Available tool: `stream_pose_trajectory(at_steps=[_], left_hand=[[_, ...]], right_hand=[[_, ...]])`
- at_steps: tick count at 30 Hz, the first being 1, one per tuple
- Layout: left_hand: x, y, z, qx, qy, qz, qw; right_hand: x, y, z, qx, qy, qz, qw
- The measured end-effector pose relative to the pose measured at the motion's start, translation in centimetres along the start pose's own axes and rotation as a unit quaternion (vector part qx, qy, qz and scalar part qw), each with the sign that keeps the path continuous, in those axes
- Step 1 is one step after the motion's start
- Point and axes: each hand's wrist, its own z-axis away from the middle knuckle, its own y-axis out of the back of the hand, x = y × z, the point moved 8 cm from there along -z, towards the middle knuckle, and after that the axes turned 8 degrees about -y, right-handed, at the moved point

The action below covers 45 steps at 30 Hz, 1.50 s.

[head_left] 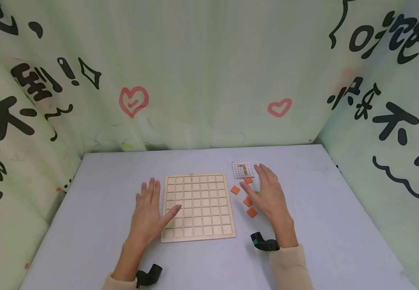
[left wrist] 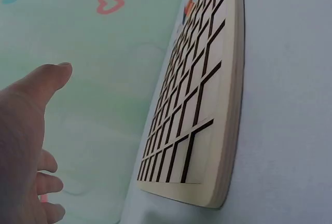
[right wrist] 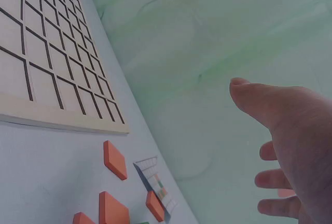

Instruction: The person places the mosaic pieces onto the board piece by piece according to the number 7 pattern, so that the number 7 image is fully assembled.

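A pale wooden board with a grid of square recesses lies on the table. My left hand is at its left side, fingers straight and thumb out over the grid; in the left wrist view that hand grips nothing. Beside the right edge lie several orange square tiles, with a bit of green partly hidden by my right hand. This hand hovers there with fingers extended, holding nothing, as the right wrist view of the hand confirms. A small printed grid card with a coloured pattern lies beyond the tiles.
The white table ends at a pale green curtain behind, with curtains also at both sides. A black wrist device sits at the right wrist, and another black device at the left.
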Motion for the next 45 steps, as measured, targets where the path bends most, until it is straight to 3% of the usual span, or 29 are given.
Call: stream_pose_trajectory(at_steps=[7,19,34,45], left_hand=[[-0.3,-1.3,0.8,-0.017,0.022,0.06,0.9978],[-0.6,-3.4,2.8,-0.034,0.042,0.108,0.9927],[-0.8,-5.5,4.5,-0.049,0.017,0.082,0.9953],[-0.9,-5.9,4.7,-0.049,0.001,0.042,0.9979]], right_hand=[[1.2,-0.2,-0.4,-0.011,-0.013,-0.022,0.9996],[2.1,-0.7,-0.8,-0.011,-0.017,-0.029,0.9994],[3.3,-3.6,-1.0,-0.034,-0.035,-0.009,0.9988],[2.3,-5.4,-0.9,-0.019,0.008,0.01,0.9997]])
